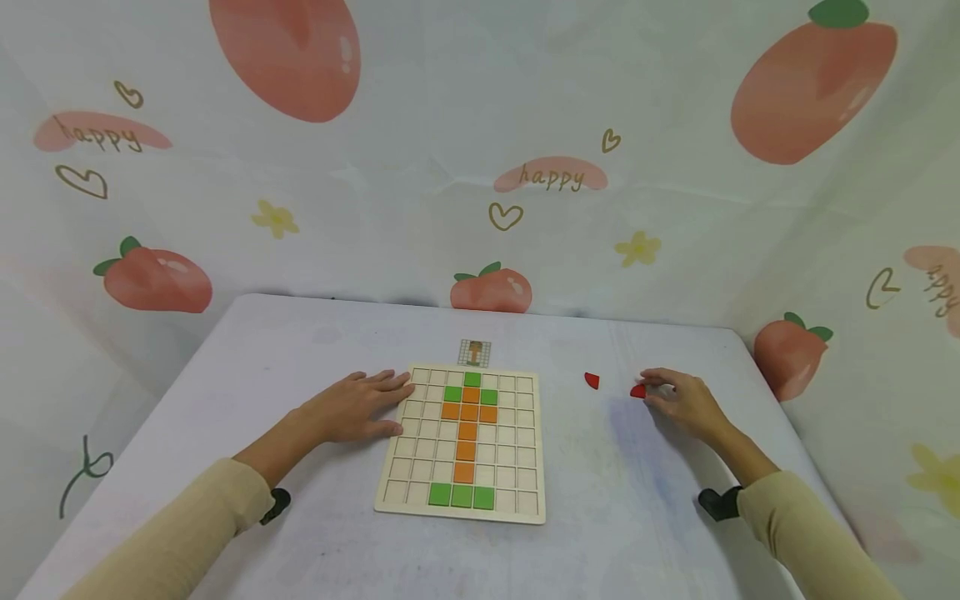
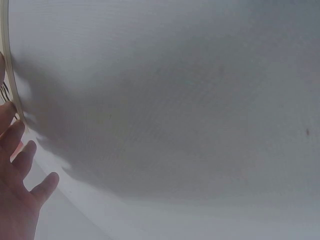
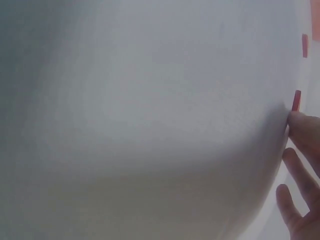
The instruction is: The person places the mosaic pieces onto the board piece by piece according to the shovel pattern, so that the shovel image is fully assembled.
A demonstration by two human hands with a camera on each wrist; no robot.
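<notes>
A pale wooden grid board [image 1: 507, 477] lies on the table with orange squares [image 1: 466, 451] and green squares [image 1: 461, 496] in some of its cells. My left hand [image 1: 365, 407] spreads its fingers beside the board, fingertips touching its left edge; in the left wrist view those fingers reach the board's rim [image 2: 7, 60]. On the right, my right hand [image 1: 684, 403] pinches a small red piece with a curved edge [image 1: 637, 391] between thumb and forefinger at table level. Part of that piece is hidden by the fingertips. Another red quarter-round piece [image 1: 592, 381] lies between it and the board.
Just beyond the board's far edge is a small printed card [image 1: 475, 353] with a gridded picture. The white-covered table [image 1: 300, 533] meets a fruit-patterned cloth backdrop [image 1: 390, 217] at the back and sides.
</notes>
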